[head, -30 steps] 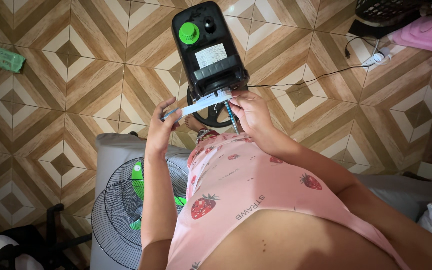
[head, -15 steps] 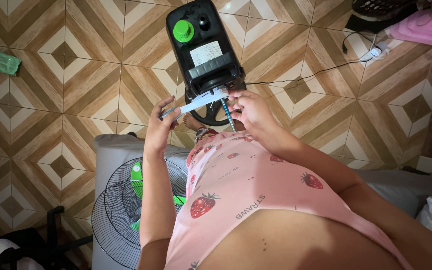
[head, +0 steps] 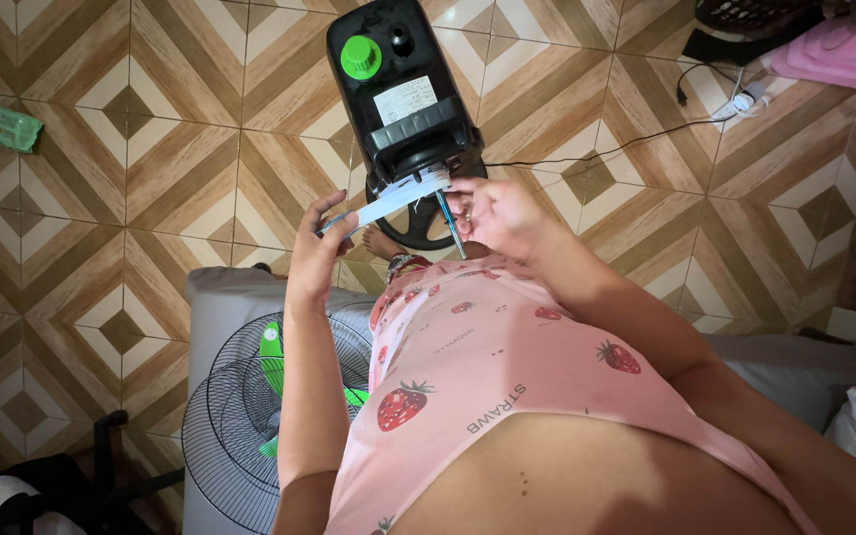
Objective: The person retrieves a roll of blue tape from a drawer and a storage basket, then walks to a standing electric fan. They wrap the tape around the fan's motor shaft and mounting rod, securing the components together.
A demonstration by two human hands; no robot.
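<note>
While the person sits over the patterned tile floor (head: 151, 149), a pink strawberry-print shirt (head: 507, 376) fills the near view. Below the left hand (head: 317, 253), two round black wire fan grilles (head: 250, 416) lie stacked with green blades showing through. That left hand pinches the lower end of a flat white plastic strip (head: 388, 203), fingers curled around it. The right hand (head: 495, 213), just beside it, grips the strip's upper end along with a thin blue-tipped screwdriver (head: 450, 226) that points downward. Just beyond both hands stands the black plastic fan motor housing with its green round knob (head: 403, 89), the strip reaching its lower edge. Farther right, a black cord (head: 596, 154) trails across the tiles.
</note>
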